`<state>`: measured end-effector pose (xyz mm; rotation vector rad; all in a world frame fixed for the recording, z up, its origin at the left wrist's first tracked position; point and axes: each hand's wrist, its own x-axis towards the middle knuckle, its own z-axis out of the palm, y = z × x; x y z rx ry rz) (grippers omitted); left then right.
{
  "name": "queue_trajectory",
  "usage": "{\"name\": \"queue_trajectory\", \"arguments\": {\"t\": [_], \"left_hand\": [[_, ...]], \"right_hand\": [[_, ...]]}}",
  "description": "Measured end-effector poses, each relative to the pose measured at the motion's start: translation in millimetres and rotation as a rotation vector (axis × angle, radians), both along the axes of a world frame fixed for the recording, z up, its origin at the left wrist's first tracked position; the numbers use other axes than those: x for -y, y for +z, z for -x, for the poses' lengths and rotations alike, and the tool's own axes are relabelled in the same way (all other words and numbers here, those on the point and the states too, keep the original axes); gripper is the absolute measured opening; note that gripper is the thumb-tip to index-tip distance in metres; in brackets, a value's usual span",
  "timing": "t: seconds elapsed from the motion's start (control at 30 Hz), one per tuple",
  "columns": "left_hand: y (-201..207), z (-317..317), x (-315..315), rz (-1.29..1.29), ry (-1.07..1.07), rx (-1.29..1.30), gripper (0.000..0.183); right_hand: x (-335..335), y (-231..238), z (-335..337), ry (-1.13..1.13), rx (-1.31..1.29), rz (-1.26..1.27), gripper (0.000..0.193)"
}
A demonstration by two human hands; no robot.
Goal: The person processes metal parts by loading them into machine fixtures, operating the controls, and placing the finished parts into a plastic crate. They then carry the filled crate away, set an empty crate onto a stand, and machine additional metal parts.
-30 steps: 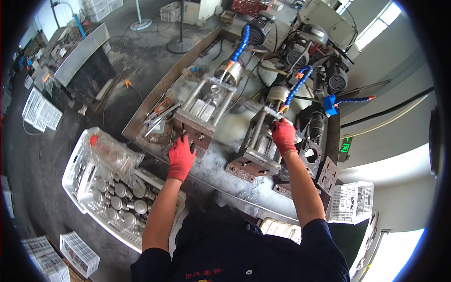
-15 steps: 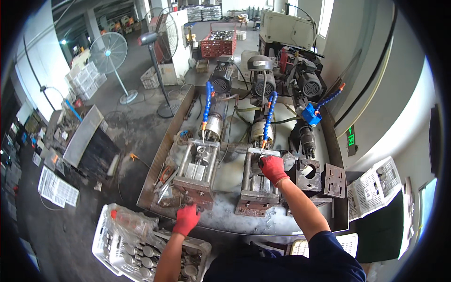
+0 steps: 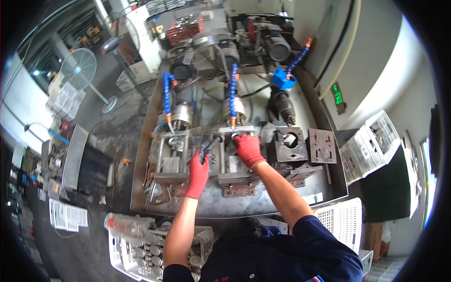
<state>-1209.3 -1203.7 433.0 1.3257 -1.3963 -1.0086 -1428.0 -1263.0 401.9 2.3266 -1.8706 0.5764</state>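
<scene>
My left hand [image 3: 199, 173], in a red glove with dark fingertips, is closed around a dark rod-shaped tool [image 3: 214, 143] with a rounded end. It is held between the two clamping fixtures, its end close to the middle one. My right hand [image 3: 249, 149], gloved the same way, reaches into the middle fixture [image 3: 239, 177]. Its fingers are bent at a small round metal part [image 3: 235, 135] under the top bar, and their tips are partly hidden. Above hangs a blue coolant hose [image 3: 233, 96] with an orange nozzle. The left fixture [image 3: 170, 177] holds another metal part [image 3: 176, 144].
A metal tray rim [image 3: 137, 181] surrounds the machines. White crates with metal parts [image 3: 152, 254] stand at the lower left, and a white basket [image 3: 345, 221] at the lower right. A block with a round hole [image 3: 290, 141] and a drilled plate [image 3: 322, 146] sit at right.
My left hand has risen from the tray's front edge to between the fixtures, now with the dark tool in it. My right hand stays at the middle fixture. The whole view has shifted.
</scene>
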Motion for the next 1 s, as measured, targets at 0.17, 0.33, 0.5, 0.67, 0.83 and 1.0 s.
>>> {"name": "queue_trajectory", "arguments": {"t": [0.17, 0.33, 0.5, 0.67, 0.83, 1.0], "left_hand": [[14, 38, 4, 0.419, 0.148, 0.699, 0.047], [-1, 75, 1, 0.473, 0.196, 0.947, 0.041], [6, 94, 2, 0.283, 0.018, 1.097, 0.056], [3, 92, 5, 0.224, 0.002, 1.145, 0.061], [0, 85, 8, 0.376, 0.233, 0.965, 0.054], [-6, 85, 2, 0.306, 0.162, 0.954, 0.053]], "right_hand": [[-3, -9, -6, 0.046, 0.098, -0.047, 0.017], [-14, 14, 16, 0.113, 0.164, -0.036, 0.020], [4, -23, 30, 0.038, 0.032, 0.022, 0.017], [16, -28, 20, 0.045, 0.033, 0.056, 0.017], [14, -23, 18, 0.033, 0.010, 0.044, 0.015], [11, -24, 18, 0.025, 0.001, 0.024, 0.016]]}}
